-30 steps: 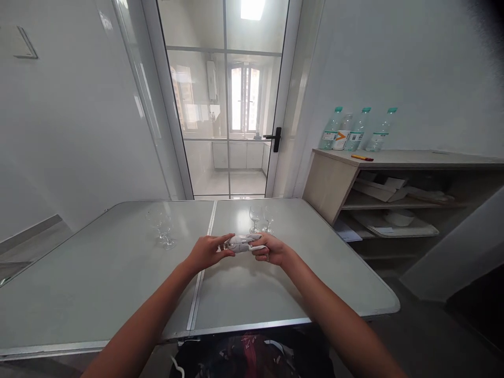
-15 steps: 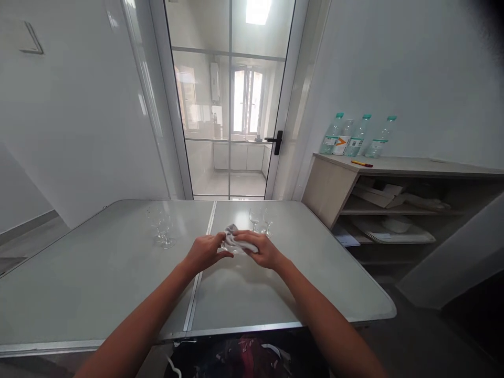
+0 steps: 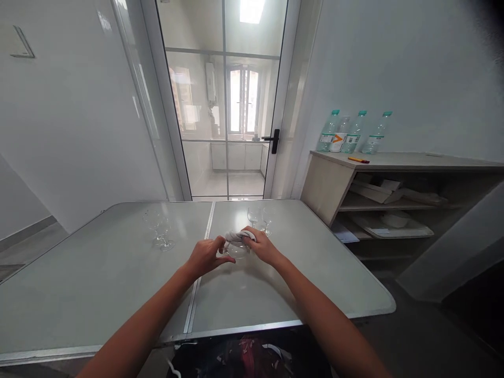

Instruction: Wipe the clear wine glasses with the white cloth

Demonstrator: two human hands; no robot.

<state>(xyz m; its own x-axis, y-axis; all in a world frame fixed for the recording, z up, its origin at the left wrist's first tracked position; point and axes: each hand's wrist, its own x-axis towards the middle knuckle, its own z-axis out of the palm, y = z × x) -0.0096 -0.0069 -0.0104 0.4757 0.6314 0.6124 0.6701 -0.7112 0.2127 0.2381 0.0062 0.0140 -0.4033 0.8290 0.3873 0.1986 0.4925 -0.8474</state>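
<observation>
Above the middle of the table, my left hand (image 3: 207, 254) grips a clear wine glass (image 3: 237, 252) at its left end, thumb below and fingers above. The glass appears to lie sideways between my hands. My right hand (image 3: 262, 245) is closed on a white cloth (image 3: 235, 237), which is bunched along the glass's upper side. Some of the cloth and the glass's right end are hidden by my right fingers. Just beyond my right hand, clear stemmed glasses (image 3: 266, 216) stand on the table. Left of my left hand stand more clear stemmed glasses (image 3: 166, 239).
The pale table (image 3: 118, 294) has a metal seam beside my left hand. A wooden shelf unit (image 3: 328, 184) adjoins it at the right, with several plastic bottles (image 3: 353, 135) and a yellow-red pen-like item (image 3: 358, 159) on top. A glass door (image 3: 248, 184) is behind the table.
My right hand and the cloth have shifted up along the glass, so more of its clear bowl shows. My left hand keeps its grip. The view has turned slightly.
</observation>
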